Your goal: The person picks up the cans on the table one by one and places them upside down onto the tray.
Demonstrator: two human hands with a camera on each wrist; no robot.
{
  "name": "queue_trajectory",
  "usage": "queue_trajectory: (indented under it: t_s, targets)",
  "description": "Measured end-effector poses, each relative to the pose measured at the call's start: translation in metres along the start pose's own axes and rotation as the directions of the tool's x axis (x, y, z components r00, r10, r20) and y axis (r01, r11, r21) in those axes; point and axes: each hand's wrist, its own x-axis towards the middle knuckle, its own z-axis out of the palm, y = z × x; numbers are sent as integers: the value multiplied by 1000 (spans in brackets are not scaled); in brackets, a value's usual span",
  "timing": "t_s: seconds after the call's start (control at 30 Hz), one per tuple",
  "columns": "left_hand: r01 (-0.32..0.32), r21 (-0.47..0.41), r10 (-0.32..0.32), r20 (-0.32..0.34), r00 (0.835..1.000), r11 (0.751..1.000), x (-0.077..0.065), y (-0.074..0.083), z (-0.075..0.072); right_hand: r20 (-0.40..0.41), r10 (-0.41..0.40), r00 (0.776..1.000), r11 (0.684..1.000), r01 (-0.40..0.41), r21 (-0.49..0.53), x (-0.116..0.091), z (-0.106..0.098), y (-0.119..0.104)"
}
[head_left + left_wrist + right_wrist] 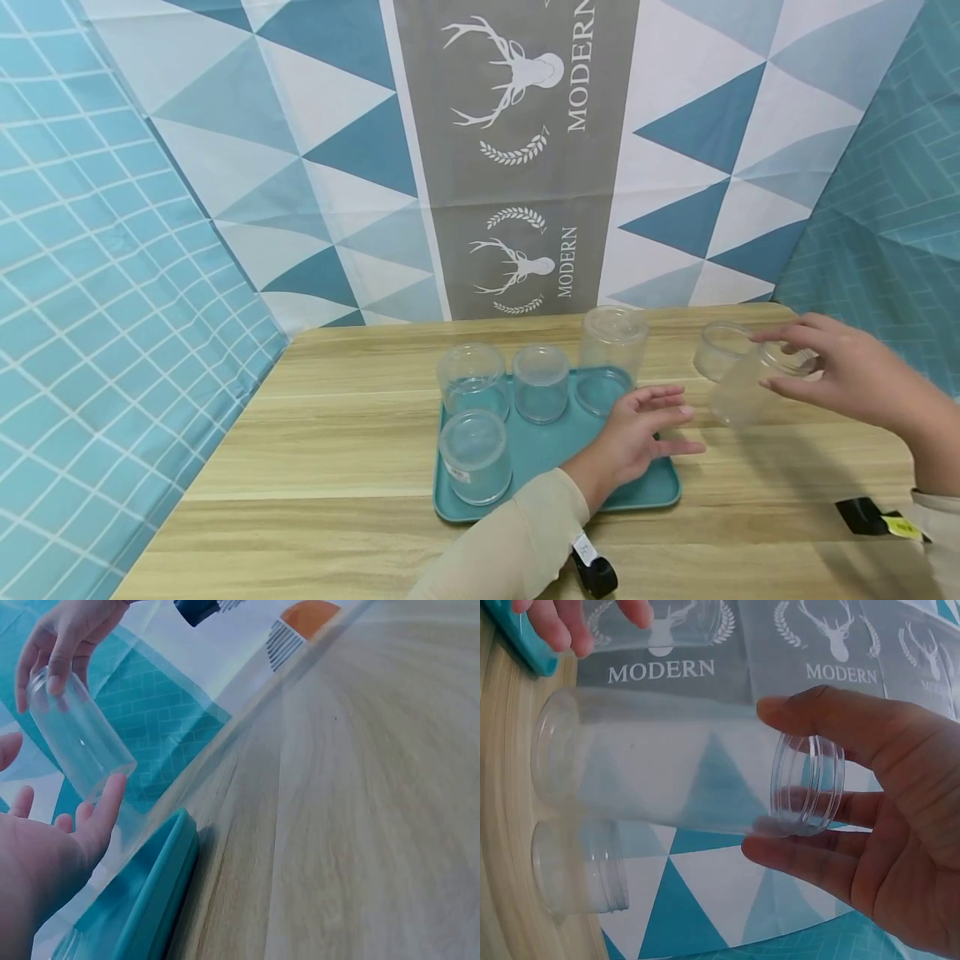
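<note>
My right hand grips a tall clear plastic jar around its threaded mouth, thumb on one side and fingers on the other. That jar is tilted above the table, right of the teal tray. Over the tray's right side, my left hand is held with fingers spread and nothing in it. In the left wrist view its fingertips are near the jar's base; I cannot tell whether they touch. A short clear jar stands on the table behind the held one.
Several clear jars stand upside down on the tray: a tall one at back right, a small one at back middle, one at back left and a labelled one at front left. A patterned cloth hangs behind the wooden table.
</note>
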Motion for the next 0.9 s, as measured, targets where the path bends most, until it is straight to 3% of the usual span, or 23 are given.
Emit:
queue_trajectory:
  t_s: [0.33, 0.73, 0.9]
  targets:
    - [34, -102, -32, 22, 999, 994, -3, 3, 1, -94, -93, 991, 990, 102, 94, 0, -5, -10]
    - [67, -219, -50, 82, 995, 973, -8, 1, 4, -145, -171, 975, 951, 201, 233, 0, -7, -29]
    - [37, -225, -20, 79, 997, 974, -11, 2, 6, -167, -188, 968, 940, 226, 255, 2, -5, -35]
